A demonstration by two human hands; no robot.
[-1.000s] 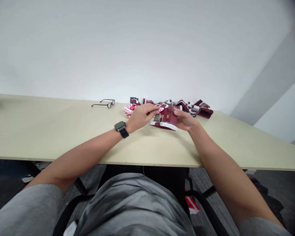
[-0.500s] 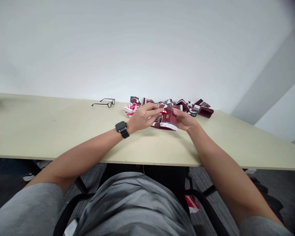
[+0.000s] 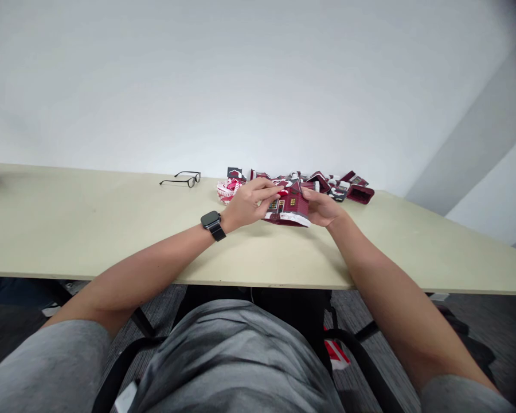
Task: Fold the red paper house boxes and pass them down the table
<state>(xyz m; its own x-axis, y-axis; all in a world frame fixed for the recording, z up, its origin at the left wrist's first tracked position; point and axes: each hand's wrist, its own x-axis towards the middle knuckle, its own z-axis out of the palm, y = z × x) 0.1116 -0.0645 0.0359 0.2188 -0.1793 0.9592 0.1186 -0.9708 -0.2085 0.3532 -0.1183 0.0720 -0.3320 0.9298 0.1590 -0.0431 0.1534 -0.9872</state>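
Dark-red card house model [image 3: 290, 205], held just above or resting on the tabletop [image 3: 90, 229] (cannot tell which), near its far edge. Front wall with yellow windows faces the person; white strip along the base. Left hand [image 3: 249, 203]: fingers close together, tips pinching a small red-and-white piece [image 3: 282, 193] at the roof edge. Black smartwatch [image 3: 212, 222] on that wrist. Right hand [image 3: 322, 209]: fingers pressed against the house's right side. Behind the house, a heap of dark-red and white card pieces [image 3: 327, 183]. Crumpled red-and-white paper [image 3: 229, 191] just beside the left hand. Black-framed glasses [image 3: 184, 179] farther left.
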